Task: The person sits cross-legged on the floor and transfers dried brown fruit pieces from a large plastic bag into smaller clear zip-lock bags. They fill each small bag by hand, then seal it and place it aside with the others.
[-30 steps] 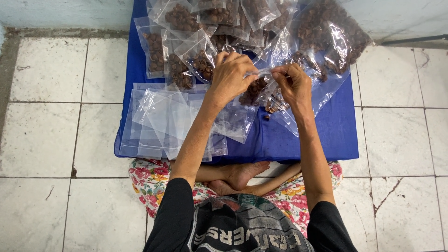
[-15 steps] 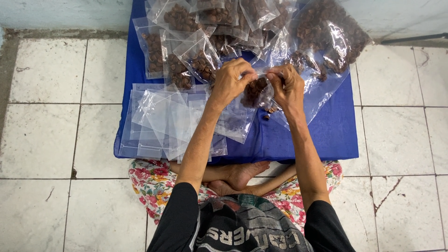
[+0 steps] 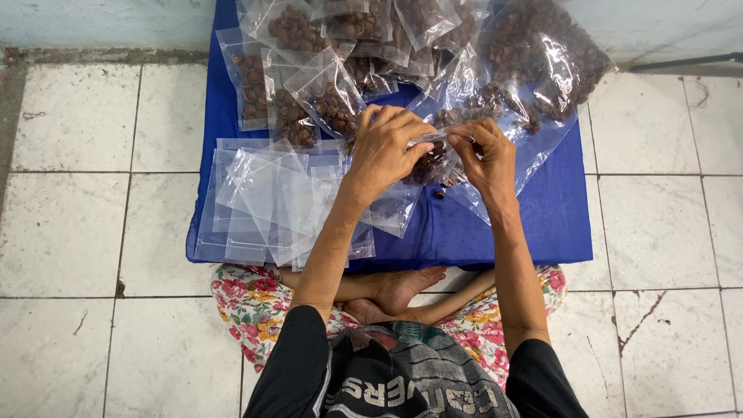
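White tiled floor point(image 3: 85, 124) carried a flat blue rectangular mat point(image 3: 557, 209), bearing a large clear plastic bag of brown nuts point(image 3: 542, 54), filled small packets point(image 3: 309, 85) and a stack of empty clear plastic pouches point(image 3: 263, 201). Left hand point(image 3: 383, 151) and right hand point(image 3: 487, 155) pinched the top edge of one small clear nut-filled pouch point(image 3: 435, 159) above the mat's middle.

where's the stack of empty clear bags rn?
Head view: empty clear bags lie on the blue mat's left half, left of the left hand, below the filled bags.
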